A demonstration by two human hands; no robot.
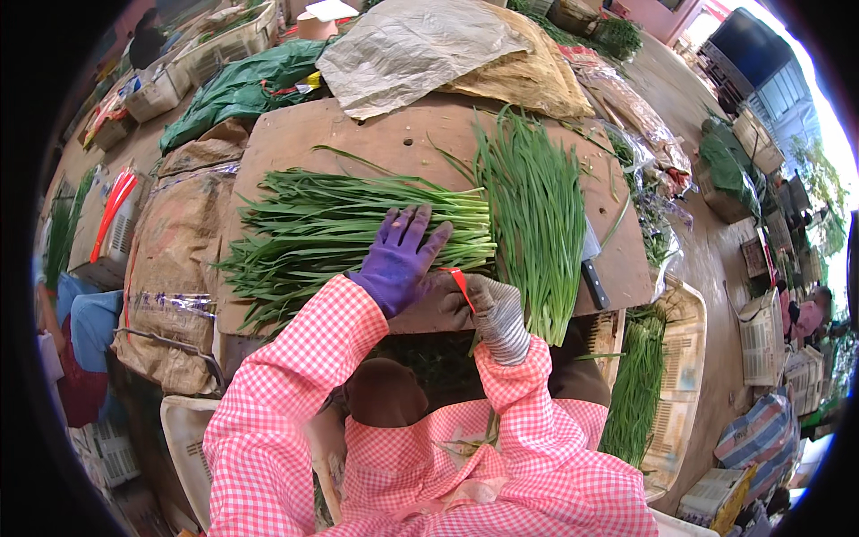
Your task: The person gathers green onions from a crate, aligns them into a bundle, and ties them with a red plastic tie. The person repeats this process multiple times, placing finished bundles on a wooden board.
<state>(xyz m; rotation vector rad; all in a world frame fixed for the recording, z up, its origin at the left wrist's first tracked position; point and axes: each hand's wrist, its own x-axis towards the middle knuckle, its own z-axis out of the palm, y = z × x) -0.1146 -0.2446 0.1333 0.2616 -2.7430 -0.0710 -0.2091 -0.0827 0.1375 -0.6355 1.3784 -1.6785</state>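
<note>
My left hand [400, 262], in a purple work glove, lies with spread fingers on a bunch of garlic chives [335, 215] whose pale stem ends point right on a wooden board [402, 148]. Near the board's front edge, my right hand [486, 309], in a striped grey glove with dark fingertips, grips a red tie strip [460, 285] between thumb and fingers. A second heap of chives [537, 221] lies crosswise to the right, stem ends toward me. Beside that heap is a knife with a black handle [594, 284], its blade partly under the leaves.
Sacking [423, 54] covers the board's far edge. A stuffed burlap sack [178, 268] stands left. At right, a plastic crate [681, 382] holds more chives [634, 389]. A person in blue and dark red [84, 349] is at far left; more people and crates are at far right.
</note>
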